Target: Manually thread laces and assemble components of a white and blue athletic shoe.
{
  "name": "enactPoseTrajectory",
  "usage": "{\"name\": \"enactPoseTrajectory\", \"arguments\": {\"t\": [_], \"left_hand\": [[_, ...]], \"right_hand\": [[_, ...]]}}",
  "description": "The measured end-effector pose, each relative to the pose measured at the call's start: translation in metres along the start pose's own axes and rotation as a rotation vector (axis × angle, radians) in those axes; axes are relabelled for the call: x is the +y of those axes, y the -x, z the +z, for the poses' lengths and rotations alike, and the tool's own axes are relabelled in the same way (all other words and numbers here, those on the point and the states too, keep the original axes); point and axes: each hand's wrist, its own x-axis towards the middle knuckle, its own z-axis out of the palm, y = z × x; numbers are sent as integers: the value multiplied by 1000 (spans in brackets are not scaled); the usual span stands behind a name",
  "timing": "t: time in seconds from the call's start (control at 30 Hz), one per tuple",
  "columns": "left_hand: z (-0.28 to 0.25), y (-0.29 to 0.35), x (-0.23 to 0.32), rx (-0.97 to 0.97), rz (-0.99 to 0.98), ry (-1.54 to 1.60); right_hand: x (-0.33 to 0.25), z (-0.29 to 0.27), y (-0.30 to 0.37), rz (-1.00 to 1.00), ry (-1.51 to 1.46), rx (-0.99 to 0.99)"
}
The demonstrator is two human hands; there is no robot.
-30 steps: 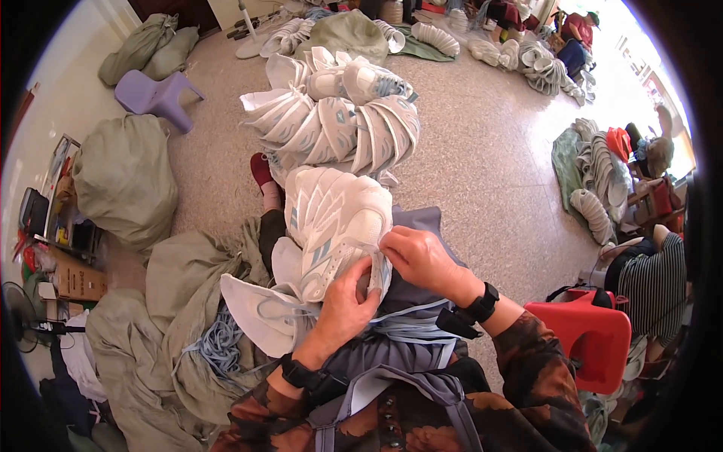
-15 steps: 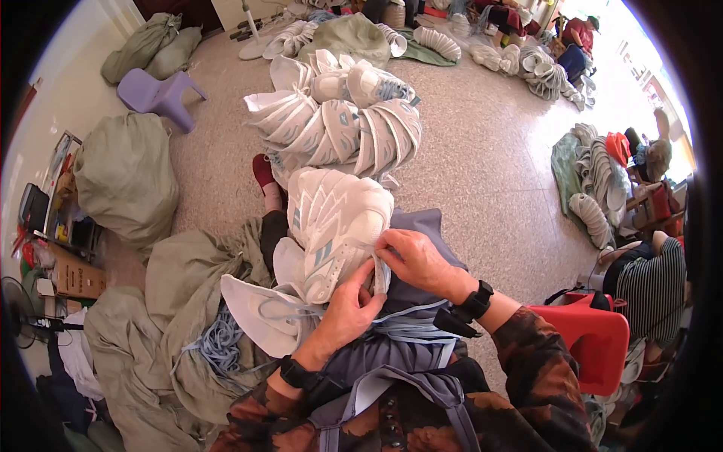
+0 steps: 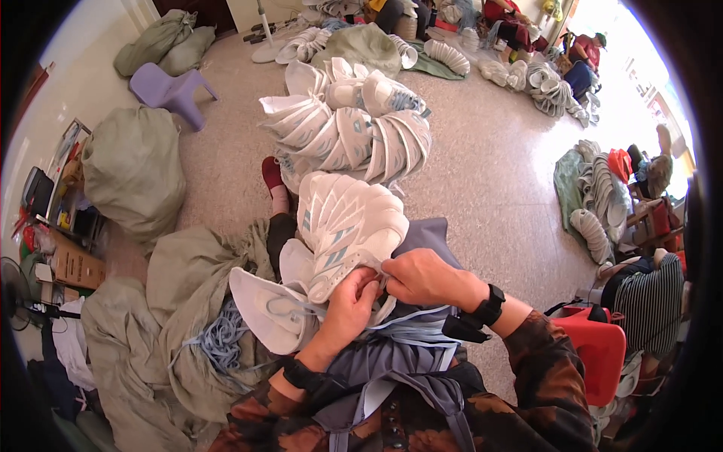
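Note:
A fan of nested white shoe uppers (image 3: pixel 350 218) with grey-blue marks lies over my lap. My left hand (image 3: pixel 351 303) is closed on the edge of the nearest upper, thumb and fingers at its opening. Beside it my right hand (image 3: pixel 431 279) pinches at the same upper's eyelet edge; what sits between its fingertips is too small to make out. A loose white upper (image 3: pixel 263 320), with a pale blue lace trailing over it, rests left of my left hand. Light blue laces (image 3: pixel 414 325) lie across my lap below the right hand.
Ahead on the floor sits a curved stack of uppers (image 3: pixel 346 143). To the left are a bundle of blue laces (image 3: pixel 224 339) on grey-green cloth (image 3: pixel 181 271), a stuffed sack (image 3: pixel 134 173) and a purple stool (image 3: pixel 166 90). A red stool (image 3: pixel 595 350) stands right; other people sit farther off.
The view has shifted slightly. My right hand has turned, its knuckles now uppermost, and its fingertips have come close to my left fingers at the upper's edge.

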Motion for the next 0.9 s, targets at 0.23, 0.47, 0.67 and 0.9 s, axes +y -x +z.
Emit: {"name": "enactPoseTrajectory", "arguments": {"t": [0.23, 0.47, 0.67, 0.9], "left_hand": [[-6, -8, 9, 173, 461, -725], [-94, 41, 115, -62, -87, 1363], [-71, 29, 106, 43, 15, 724], [-15, 33, 78, -437, -155, 149]], "right_hand": [[-11, 18, -1, 116, -104, 199], [25, 36, -6, 303, -343, 295], [-12, 20, 8, 429, -1291, 293], [-38, -50, 26, 124, -1514, 509]]}}
